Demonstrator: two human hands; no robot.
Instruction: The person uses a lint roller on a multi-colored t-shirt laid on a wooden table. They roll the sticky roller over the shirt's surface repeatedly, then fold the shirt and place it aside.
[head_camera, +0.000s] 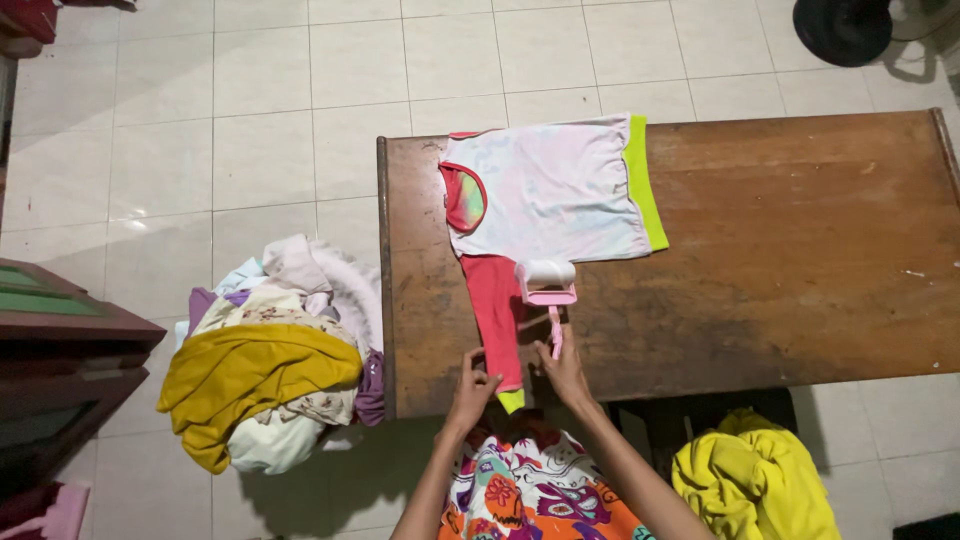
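While both hands work at the near edge of the wooden table (800, 250), the lint rolling of one small garment appears to be at an early or middle stage. The left hand (470, 388) is closed in a pinch on the near end of the red sleeve (497, 315), close to its lime-green cuff (512, 400), and holds the cloth taut against the table. The right hand (563, 368), just beside it, is wrapped around the pink handle of the lint roller (547, 282).

Beyond the hands, the roller's white drum rests where the sleeve meets the body of the child's shirt (555, 195), touching the fabric. The shirt lies flat and spread out farther from the hands, pale pink and white with a red collar and a lime-green hem band. Whether its body has already been rolled cannot be told from the surface. By its position the roller is on the sleeve, so that part is judged in hand and not finished.

Left of the left hand, on the tiled floor (260, 130), sits a heap of mixed clothes (270, 350) topped by a mustard-yellow piece. Right of the right hand, low by the person's side, lies a bright yellow garment (755, 480). Which heap is finished and which waits cannot be told.
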